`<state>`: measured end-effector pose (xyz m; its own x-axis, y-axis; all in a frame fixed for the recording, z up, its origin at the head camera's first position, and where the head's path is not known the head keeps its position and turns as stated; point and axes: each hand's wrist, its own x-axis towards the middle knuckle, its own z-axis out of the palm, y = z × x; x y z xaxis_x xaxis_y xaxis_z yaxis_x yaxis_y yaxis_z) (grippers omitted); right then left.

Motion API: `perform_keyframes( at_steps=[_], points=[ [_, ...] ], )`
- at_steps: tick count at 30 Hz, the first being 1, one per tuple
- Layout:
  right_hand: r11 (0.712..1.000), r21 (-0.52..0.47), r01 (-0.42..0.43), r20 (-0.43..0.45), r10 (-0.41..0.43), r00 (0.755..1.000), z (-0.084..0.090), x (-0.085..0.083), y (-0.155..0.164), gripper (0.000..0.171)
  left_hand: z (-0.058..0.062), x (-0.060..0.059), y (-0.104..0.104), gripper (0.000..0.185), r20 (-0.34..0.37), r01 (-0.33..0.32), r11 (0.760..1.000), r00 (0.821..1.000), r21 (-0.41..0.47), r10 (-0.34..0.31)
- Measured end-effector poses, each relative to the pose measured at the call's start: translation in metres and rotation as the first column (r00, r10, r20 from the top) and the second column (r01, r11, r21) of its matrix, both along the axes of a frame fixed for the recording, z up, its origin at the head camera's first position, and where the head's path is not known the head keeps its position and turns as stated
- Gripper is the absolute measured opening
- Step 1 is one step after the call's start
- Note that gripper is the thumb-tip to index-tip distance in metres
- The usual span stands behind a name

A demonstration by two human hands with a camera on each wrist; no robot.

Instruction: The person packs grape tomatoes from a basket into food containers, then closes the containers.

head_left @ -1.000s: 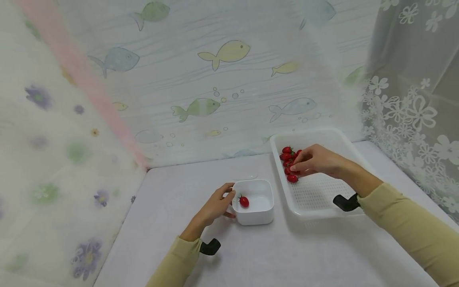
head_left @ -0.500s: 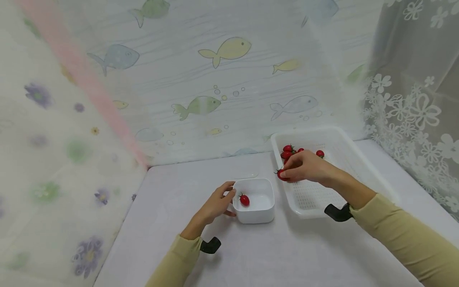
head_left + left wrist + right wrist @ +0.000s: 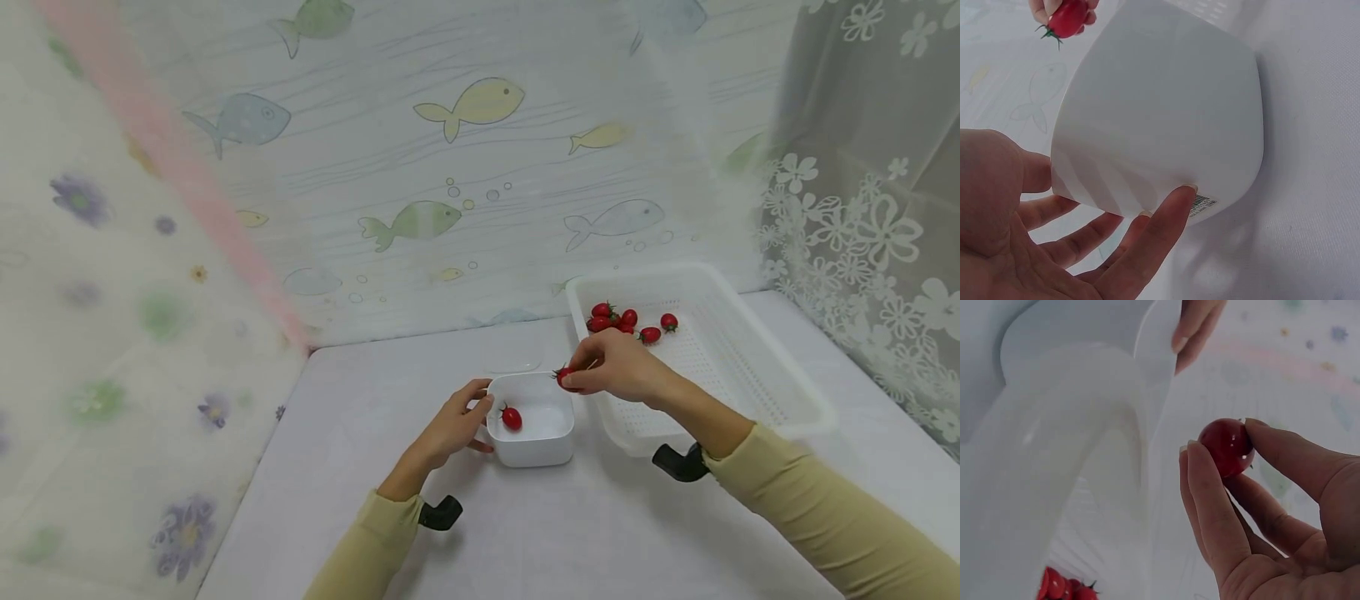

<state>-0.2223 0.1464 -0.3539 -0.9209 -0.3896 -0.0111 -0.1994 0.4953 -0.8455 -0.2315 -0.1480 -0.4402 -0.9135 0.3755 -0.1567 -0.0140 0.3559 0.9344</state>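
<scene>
With thumb and fingertips, my right hand (image 3: pixel 617 367) pinches a red cherry tomato (image 3: pixel 1227 447) with its green stem attached. In the head view that tomato is over the right rim of a small white square box (image 3: pixel 534 454). One other cherry tomato (image 3: pixel 512 418) lies inside the box, near its left wall. My left hand (image 3: pixel 450 429) holds the box at its left side, fingers spread along the outer wall (image 3: pixel 1166 112) and thumb at the rim. A barcode label (image 3: pixel 1200 205) shows low on the wall, partly behind a finger.
A large white perforated basket (image 3: pixel 705 392) stands to the right of the box, with several cherry tomatoes (image 3: pixel 602 317) at its far left. A clear, flat piece (image 3: pixel 517 360) lies behind the box. Fish-print curtain (image 3: pixel 420 150) backs the white-covered table (image 3: pixel 360 392).
My right hand has lifted a cherry tomato out of the basket and carried it left to the box's rim. A few tomatoes in the basket show apart from the cluster. The left hand stays put.
</scene>
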Motion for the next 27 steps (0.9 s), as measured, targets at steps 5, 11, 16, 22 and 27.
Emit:
perform_keyframes(
  at_steps=[5,11,16,22,27],
  points=[
    [1.0,0.005,0.005,-0.02,-0.005,1.0,-0.006,0.002,-0.009,0.015,0.0,0.0,0.0,0.043,0.001,-0.004,1.0,1.0,-0.002,0.004],
    [1.0,-0.003,0.014,-0.041,-0.014,0.999,-0.013,0.003,-0.023,0.015,0.002,0.0,0.001,0.042,0.003,-0.013,1.0,1.0,-0.008,0.013],
    [1.0,-0.006,0.017,-0.042,-0.018,0.999,-0.018,0.002,-0.034,0.014,0.001,0.0,0.001,0.042,0.004,-0.013,1.0,1.0,-0.007,0.013],
    [1.0,-0.02,0.006,-0.047,-0.007,0.999,-0.022,0.004,-0.046,0.013,0.001,0.0,0.001,0.042,0.0,-0.009,1.0,1.0,-0.013,0.009],
    [1.0,-0.01,-0.008,-0.048,0.007,0.999,-0.029,0.004,-0.055,0.013,0.001,-0.001,0.0,0.042,-0.004,0.0,1.0,1.0,-0.012,0.0]
  ],
)
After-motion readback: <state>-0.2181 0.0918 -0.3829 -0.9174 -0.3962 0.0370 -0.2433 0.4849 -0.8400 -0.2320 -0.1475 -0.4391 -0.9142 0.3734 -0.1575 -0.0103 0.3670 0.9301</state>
